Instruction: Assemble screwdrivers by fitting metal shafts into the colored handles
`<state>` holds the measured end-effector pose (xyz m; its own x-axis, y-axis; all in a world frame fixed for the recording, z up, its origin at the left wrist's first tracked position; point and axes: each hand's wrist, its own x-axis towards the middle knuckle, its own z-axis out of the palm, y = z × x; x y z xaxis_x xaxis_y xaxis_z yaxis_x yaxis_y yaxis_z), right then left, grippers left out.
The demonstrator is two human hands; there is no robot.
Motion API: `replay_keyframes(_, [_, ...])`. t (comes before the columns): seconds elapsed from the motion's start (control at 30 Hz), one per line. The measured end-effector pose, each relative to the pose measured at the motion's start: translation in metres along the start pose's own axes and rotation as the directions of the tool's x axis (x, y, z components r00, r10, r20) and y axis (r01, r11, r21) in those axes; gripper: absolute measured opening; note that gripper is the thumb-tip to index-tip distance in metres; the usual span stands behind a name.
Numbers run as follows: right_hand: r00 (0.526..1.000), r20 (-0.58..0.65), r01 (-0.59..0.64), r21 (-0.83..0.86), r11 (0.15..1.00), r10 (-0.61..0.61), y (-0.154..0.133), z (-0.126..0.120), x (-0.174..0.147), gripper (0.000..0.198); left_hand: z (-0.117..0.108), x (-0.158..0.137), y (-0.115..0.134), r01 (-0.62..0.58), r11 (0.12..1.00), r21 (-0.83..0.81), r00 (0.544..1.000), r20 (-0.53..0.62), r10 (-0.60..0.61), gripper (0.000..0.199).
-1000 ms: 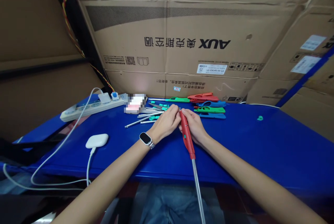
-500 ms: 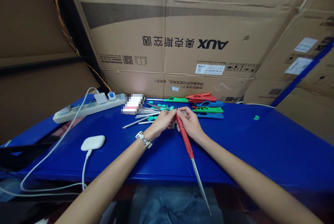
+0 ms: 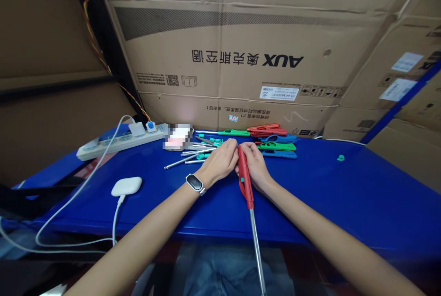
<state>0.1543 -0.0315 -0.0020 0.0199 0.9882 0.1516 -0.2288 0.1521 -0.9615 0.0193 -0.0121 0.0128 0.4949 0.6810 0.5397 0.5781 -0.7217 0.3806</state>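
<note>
My right hand [image 3: 255, 167] is closed around the handle of a red long-necked lighter [image 3: 245, 176]. The lighter's metal tube points down towards me, past the table edge. A green trigger shows inside the guard on its left side. My left hand [image 3: 222, 162] is curled shut against the upper end of the handle, its fingertips hidden, so what they pinch cannot be made out. Behind my left hand lie several metal tubes [image 3: 179, 163] and small teal parts [image 3: 203, 156]. Beyond my right hand lie blue lighters [image 3: 279, 154], a green lighter [image 3: 280, 146] and red ones [image 3: 272, 131].
A blurred phone [image 3: 178, 137] lies near a white power strip [image 3: 113, 143] with plugs. A white charging case [image 3: 127, 186] with a cable is on the left of the blue table [image 3: 330, 195]. Cardboard [image 3: 241, 25] walls the back. One teal piece [image 3: 340, 158] lies far right.
My left wrist has turned over, so the watch face now shows instead of the clasp. The red lighter has rolled, exposing its trigger guard, and its tube points more straight down.
</note>
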Motion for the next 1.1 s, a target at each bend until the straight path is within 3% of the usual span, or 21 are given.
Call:
replay_keyframes(0.3, [1.000, 0.015, 0.005, 0.009, 1.000, -0.005, 0.001, -0.001, 0.005, 0.042, 0.008, 0.009, -0.006, 0.246, 0.914, -0.321, 0.969, 0.050, -0.243, 0.019])
replay_keyframes(0.37, [1.000, 0.016, -0.002, 0.005, 1.000, 0.002, 0.002, -0.001, 0.006, 0.043, 0.006, 0.009, -0.006, 0.246, 0.932, -0.266, 0.969, 0.054, -0.240, 0.024])
replay_keyframes(0.47, [0.999, 0.025, -0.036, 0.040, 0.999, 0.035, 0.001, -0.001, 0.006, 0.045, 0.000, 0.006, -0.006, 0.125, 0.989, -0.083, 0.992, 0.031, -0.123, 0.027])
replay_keyframes(0.63, [0.995, 0.041, -0.097, 0.063, 0.993, 0.095, -0.003, 0.000, 0.002, 0.041, -0.005, 0.002, -0.008, -0.041, 0.995, 0.093, 0.998, 0.061, 0.036, 0.014])
replay_keyframes(0.97, [0.995, 0.054, -0.093, 0.087, 0.992, 0.088, -0.001, 0.000, 0.005, 0.040, 0.005, 0.009, -0.009, 0.133, 0.983, -0.123, 0.991, 0.038, -0.129, 0.025])
replay_keyframes(1.1, [0.994, 0.036, -0.110, 0.097, 0.989, 0.107, 0.000, -0.001, 0.006, 0.039, 0.002, 0.009, -0.008, 0.115, 0.993, -0.010, 0.992, 0.046, -0.114, 0.030])
